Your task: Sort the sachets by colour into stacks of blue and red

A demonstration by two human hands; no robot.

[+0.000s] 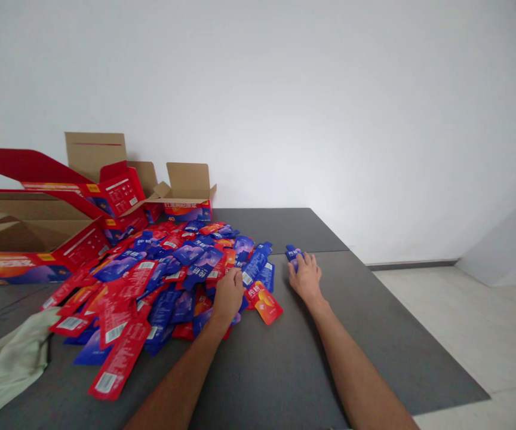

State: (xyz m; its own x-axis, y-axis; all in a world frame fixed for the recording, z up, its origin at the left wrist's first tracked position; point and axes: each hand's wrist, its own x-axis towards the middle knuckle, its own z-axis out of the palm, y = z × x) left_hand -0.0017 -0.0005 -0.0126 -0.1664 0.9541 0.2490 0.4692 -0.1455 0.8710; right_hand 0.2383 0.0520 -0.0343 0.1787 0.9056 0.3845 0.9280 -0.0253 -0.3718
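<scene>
Closest to me I see both bare forearms going out over the grey table (285, 370). My left hand (227, 296) lies on the near edge of the pile of sachets (163, 280), its fingers curled down over the blue and red packets; I cannot tell if they really pinch one or only press on them. Just beside it lies a red sachet (263, 302) with white characters and an orange picture; the characters are too small for me to read with certainty. My right hand (305, 276) is a little apart from the pile, fingers bent around a single blue sachet (292, 251) that sticks out beyond the fingertips. To work well here, I judge it better to take one packet at a time from the loose edge, not from the middle, so the heap does not slide. On the left a pale green cloth (7, 361) hangs near the table edge. Farther back stand opened red cartons (38, 254) with white label panels, and a brown box (189, 191) showing a "40" print.
</scene>
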